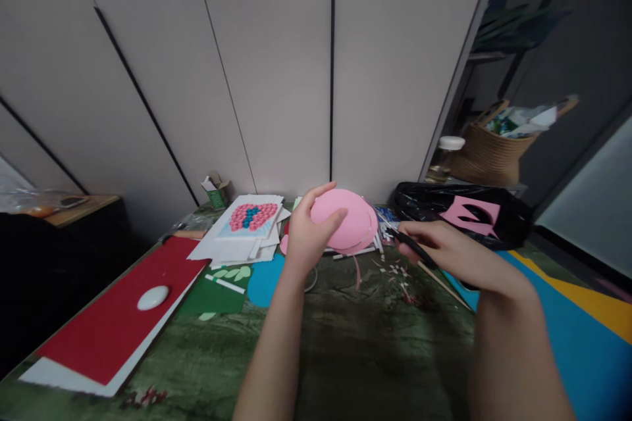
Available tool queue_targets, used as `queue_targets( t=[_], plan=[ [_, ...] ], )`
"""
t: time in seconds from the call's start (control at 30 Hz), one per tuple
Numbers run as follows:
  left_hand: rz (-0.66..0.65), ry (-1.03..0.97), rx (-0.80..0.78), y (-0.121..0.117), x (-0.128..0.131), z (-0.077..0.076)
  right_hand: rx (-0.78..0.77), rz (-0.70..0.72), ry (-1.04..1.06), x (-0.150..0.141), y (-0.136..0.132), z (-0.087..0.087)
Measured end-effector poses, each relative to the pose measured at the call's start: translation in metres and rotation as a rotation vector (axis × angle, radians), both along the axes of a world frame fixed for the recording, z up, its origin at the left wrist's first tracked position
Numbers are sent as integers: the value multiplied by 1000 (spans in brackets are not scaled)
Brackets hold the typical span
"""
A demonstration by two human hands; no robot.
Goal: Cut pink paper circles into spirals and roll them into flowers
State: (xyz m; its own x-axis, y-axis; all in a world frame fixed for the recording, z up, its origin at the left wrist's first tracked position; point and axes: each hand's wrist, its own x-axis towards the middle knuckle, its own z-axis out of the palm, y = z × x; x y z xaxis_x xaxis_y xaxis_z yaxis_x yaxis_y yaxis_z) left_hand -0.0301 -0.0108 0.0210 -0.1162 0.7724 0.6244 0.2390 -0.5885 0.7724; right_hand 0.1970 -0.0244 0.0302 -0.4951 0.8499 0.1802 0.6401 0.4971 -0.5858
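Note:
My left hand [313,227] grips a round piece of pink paper [340,210] from its left side, with the thumb across its face. In my right hand [437,243] are black-handled scissors [412,245], their blades pointing left at the right edge of the pink paper. A narrow strip is partly cut along that edge, and a thin pink strip [357,273] hangs below it. Whether the blades touch the paper I cannot tell for sure. Small paper scraps [395,270] lie on the table under the scissors.
Left on the green table [355,355] lie red paper [128,289] with a white oval object [153,298], green paper [212,293], a marker [224,283] and a heart picture [251,220] on white sheets. Rightward are a black bag [419,200], blue paper [557,335] and a wooden stick [444,285].

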Motion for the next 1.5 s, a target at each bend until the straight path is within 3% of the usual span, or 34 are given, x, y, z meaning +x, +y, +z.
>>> queue_targets(
  t=[0.87,0.97,1.03,1.23,1.37,1.5],
  plan=[
    [24,50,-17,1,-3,-2,-75,22,12,7,6,-3],
    [19,42,-19,1,-4,-2,-160,15,231,16,21,-15],
    [24,44,-15,1,-5,-2,-314,-27,613,23,39,-31],
    [33,54,-16,3,-6,0,-317,-137,1041,45,98,-81],
    [34,49,-17,5,-6,-1,-367,-145,1190,60,113,-99],
    [31,47,-22,5,-7,-1,-485,-137,1179,69,108,-103]
  ],
)
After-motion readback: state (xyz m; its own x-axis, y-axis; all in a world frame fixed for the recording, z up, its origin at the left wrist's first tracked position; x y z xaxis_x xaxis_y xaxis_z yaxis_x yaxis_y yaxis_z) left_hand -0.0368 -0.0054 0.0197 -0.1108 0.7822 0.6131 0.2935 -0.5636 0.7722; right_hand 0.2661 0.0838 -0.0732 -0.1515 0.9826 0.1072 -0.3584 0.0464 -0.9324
